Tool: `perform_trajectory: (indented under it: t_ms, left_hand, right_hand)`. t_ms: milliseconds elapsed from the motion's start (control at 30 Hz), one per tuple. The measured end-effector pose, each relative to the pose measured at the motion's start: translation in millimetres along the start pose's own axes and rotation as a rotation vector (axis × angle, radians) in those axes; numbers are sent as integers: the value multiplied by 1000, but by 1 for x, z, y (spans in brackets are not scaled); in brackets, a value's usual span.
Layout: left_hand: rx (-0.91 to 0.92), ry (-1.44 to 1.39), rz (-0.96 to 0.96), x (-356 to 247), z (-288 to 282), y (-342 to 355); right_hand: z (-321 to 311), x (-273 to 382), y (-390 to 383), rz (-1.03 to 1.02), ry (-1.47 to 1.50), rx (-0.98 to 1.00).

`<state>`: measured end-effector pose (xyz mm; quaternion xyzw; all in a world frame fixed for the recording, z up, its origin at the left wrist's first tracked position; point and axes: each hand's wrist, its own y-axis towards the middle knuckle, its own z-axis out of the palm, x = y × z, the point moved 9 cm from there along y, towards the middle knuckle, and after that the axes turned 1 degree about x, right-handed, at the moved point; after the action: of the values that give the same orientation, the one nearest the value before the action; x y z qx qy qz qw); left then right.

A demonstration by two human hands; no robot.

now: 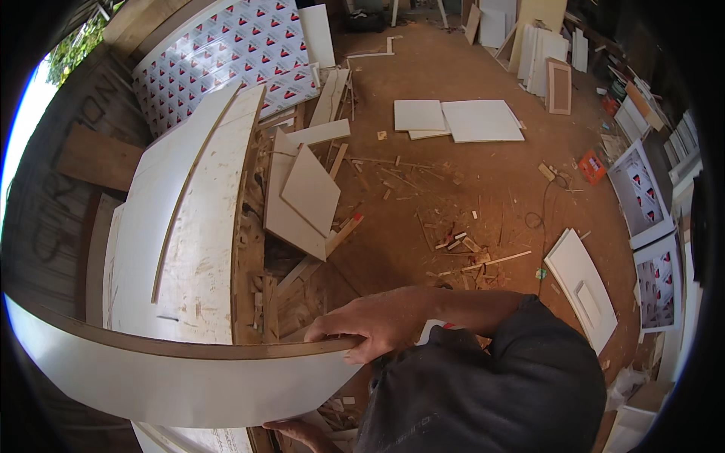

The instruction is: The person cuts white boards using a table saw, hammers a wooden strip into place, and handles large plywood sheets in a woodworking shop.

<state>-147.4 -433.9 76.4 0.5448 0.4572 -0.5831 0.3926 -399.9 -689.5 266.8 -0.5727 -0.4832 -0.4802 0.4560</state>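
A long white board (189, 385) stands on its edge in front of me, its brown raw edge facing up and its length reaching off to the left. My right hand (370, 321) is closed round the board's right end, with fingers over the top edge. Below, at the board's lower edge, part of my left hand (302, 432) shows against it, seemingly supporting it. The board covers some of that hand. Beyond lies a workbench topped with large white panels (204, 249), a narrow strip (189, 196) resting along them.
Offcut boards (311, 189) lean beside the bench. White panels (483, 121) lie on the brown floor (362, 249), among wood scraps (464, 241) and a cord (545, 204). Another white panel (581, 287) lies at right, near open white cabinet boxes (657, 283). A patterned sheet (226, 60) stands at far left.
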Motion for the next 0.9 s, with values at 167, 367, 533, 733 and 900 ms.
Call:
perform_trajectory:
  t_ms: [167, 367, 533, 733, 900]
  left_hand:
    - [33, 96, 183, -20, 136, -29]
    - [356, 378, 240, 0, 357, -72]
    - [722, 867, 43, 65, 539, -102]
    - [1045, 1295, 170, 155, 772, -153]
    - [1372, 1458, 288, 266, 995, -194]
  right_hand:
    - [-116, -51, -103, -25, 26, -330]
    - [-270, -152, -237, 25, 31, -958]
    - [-344, -270, -361, 130, 368, -1312]
    - [-387, -418, -477, 180, 954, -1602]
    - [-447, -508, -552, 23, 1176, -1819]
